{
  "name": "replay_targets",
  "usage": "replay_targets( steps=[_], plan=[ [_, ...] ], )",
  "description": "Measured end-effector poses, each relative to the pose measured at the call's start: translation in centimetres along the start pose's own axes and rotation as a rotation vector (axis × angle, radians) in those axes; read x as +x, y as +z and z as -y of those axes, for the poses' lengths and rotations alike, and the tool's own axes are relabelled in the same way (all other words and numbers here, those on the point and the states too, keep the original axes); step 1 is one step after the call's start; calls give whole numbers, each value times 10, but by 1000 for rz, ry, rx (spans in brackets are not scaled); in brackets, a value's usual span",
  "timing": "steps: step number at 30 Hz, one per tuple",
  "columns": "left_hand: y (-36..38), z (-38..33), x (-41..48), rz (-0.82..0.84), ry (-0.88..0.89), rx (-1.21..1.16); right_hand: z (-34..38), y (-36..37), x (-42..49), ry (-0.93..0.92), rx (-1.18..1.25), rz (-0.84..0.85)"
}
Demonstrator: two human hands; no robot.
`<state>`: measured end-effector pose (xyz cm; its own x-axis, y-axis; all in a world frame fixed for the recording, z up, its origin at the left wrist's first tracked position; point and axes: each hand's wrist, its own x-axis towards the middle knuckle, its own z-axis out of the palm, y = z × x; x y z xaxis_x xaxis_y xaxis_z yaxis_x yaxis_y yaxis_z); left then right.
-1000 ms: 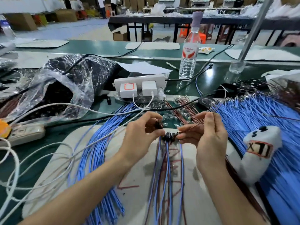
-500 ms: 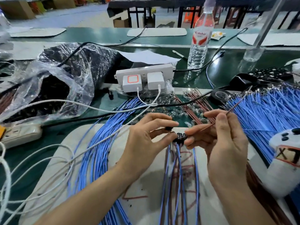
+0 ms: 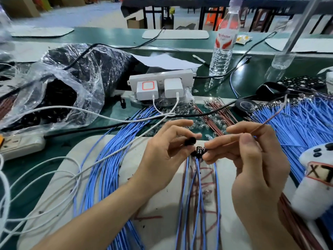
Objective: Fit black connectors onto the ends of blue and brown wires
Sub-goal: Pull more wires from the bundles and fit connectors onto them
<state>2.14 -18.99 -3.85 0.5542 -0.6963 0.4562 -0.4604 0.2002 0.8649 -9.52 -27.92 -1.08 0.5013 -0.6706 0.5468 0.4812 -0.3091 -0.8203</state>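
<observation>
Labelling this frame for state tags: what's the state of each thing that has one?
Left hand: pinches a loose connector.
Right hand: pinches a brown wire, far end raised.
Fitted connectors: on wire ends, wires hanging down.
Bottle: upright, capped.
Power strip: two chargers plugged in.
Bag: open.

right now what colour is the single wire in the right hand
Reddish brown. The right hand pinches this wire; head view shows it best.
</observation>
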Motion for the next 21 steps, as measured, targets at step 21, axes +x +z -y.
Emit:
replay_targets(
  steps=[21],
  plan=[
    [2,1,-3,-19,-17,-68,0,-1,1,-122,-248,-18]
  ],
)
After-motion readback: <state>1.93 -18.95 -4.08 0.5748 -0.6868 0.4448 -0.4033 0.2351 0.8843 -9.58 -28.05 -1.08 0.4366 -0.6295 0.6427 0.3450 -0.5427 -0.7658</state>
